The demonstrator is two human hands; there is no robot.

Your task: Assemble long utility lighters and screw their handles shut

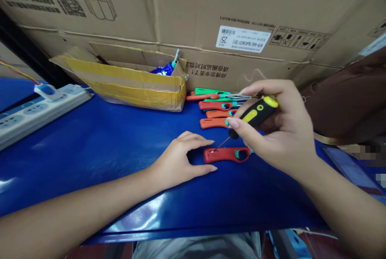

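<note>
A red gas lighter (224, 155) with a teal trigger lies flat on the blue table, its metal end hidden behind my right hand. My right hand (280, 126) grips a black and yellow screwdriver (255, 115), whose thin shaft slants down to the slot near the lighter's butt end. Around that butt end, my left hand (177, 158) has its thumb and fingers spread, with nothing held between them. Just behind lie several more lighters: an orange lighter (213, 123), a red lighter (212, 106) and a green lighter (208, 91) among them.
A cut-down carton with yellow tape (141, 90) stands behind, holding a blue packet (164, 70). At left is a white power strip (45, 106) with a plug in it. Large cardboard boxes (187, 13) wall off the back. Brown fabric (346, 94) shows at right.
</note>
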